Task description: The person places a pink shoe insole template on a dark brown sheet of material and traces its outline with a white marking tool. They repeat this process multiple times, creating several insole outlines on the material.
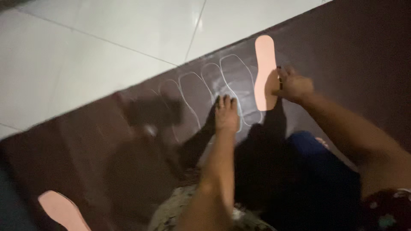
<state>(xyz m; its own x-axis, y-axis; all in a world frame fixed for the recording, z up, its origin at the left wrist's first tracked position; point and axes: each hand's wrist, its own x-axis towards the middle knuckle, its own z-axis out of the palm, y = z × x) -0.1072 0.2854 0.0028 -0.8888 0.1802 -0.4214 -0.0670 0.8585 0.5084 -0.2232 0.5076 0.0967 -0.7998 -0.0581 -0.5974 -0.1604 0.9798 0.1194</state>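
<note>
While our right hand [294, 85] presses its fingers on the edge of the pink sole-shaped template [265, 72], pinning rather than grasping it, our left hand [226, 114] lies flat and empty on the dark brown sheet [351, 51] just left of it. Four chalk sole outlines [201, 92] already run leftward from the template toward the frame's centre; much of the sheet remains unmarked. A second pink template [62, 210] lies lower left.
</note>
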